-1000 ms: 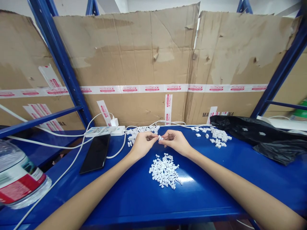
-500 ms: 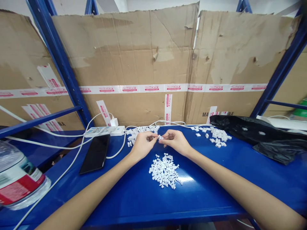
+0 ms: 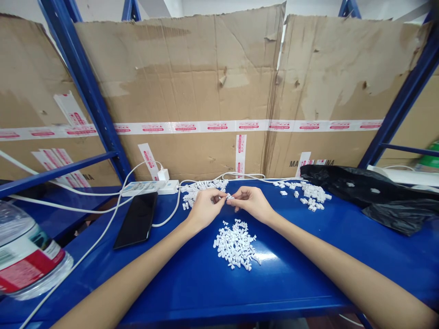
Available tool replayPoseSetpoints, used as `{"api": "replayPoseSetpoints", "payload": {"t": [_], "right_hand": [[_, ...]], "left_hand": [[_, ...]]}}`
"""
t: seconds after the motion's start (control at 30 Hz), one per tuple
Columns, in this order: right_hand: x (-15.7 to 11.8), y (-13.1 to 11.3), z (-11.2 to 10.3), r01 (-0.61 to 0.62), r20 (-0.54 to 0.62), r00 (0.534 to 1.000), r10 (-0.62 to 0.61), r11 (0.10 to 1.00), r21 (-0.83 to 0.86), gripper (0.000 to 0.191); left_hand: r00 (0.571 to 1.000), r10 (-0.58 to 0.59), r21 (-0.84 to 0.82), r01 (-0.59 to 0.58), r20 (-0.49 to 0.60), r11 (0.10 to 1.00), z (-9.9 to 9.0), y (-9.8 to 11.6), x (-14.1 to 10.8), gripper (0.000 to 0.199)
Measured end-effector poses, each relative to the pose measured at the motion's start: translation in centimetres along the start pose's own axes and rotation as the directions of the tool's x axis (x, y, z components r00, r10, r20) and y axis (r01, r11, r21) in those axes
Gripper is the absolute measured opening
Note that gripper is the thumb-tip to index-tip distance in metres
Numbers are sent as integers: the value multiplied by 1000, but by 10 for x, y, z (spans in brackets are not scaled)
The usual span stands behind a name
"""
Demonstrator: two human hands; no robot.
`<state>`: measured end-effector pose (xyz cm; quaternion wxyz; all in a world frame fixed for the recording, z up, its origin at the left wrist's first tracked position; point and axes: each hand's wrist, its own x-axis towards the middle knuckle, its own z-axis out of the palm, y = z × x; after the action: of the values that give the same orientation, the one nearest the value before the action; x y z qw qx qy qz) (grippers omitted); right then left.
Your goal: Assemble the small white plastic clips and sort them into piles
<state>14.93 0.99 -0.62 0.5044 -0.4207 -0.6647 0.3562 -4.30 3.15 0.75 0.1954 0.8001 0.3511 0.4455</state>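
Blue steel shelf [image 3: 192, 292] serves as the bench, with cardboard sheets [image 3: 178, 91] behind it, banded by white tape [image 3: 219, 126] with red print. Left to right: water bottle [image 3: 24, 253] on its side at the edge, partly out of frame. Black phone [image 3: 136, 220] lies flat. White power strip [image 3: 144, 187] sits behind it, with a charger [image 3: 163, 174] plugged in and a white cable [image 3: 169, 214] curving past the phone.

Left hand [image 3: 204, 209]: narrow pinch, thumb and fingertips closed on a small white plastic piece [image 3: 229, 196]. The piece is held up between both hands, near mid-bench. Its exact shape is too small to tell. Right hand [image 3: 250, 203]: fingers drawn narrow, tips at the same piece; touching or just beside it, cannot tell from this view.

Step in hand: close two-hand work on that one piece, above the bench. Similar white pieces lie in three loose piles: back pile [image 3: 200, 188] just past the left hand, front pile [image 3: 235, 244] below the hands, right pile [image 3: 310, 194] farther along. Black plastic bag [image 3: 363, 194] is at the right end, with a few white pieces on it.
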Motion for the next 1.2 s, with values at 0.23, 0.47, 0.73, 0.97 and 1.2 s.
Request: {"api": "replayPoseSetpoints", "payload": {"t": [0.23, 0.47, 0.73, 0.97, 1.2], "right_hand": [[-2, -3, 1, -4, -6, 1000, 4, 1000, -16, 44], [-3, -4, 1, -7, -11, 1000, 6, 999, -47, 43], [-2, -3, 1, -1, -16, 1000, 0, 999, -52, 43], [-4, -6, 1, 12, 10, 1000, -11, 998, -65, 42], [-4, -5, 1, 27, 6, 1000, -27, 999, -30, 43]], "left_hand": [[1000, 5, 1, -5, 0, 1000, 1, 0, 0, 15], [1000, -12, 1, 12, 26, 1000, 1, -2, 0, 16], [999, -1, 23, 0, 46, 1000, 0, -1, 0, 16], [995, 69, 93, -75, 70, 993, -1, -2, 0, 16], [990, 110, 94, -118, 87, 989, -2, -1, 0, 14]]}}
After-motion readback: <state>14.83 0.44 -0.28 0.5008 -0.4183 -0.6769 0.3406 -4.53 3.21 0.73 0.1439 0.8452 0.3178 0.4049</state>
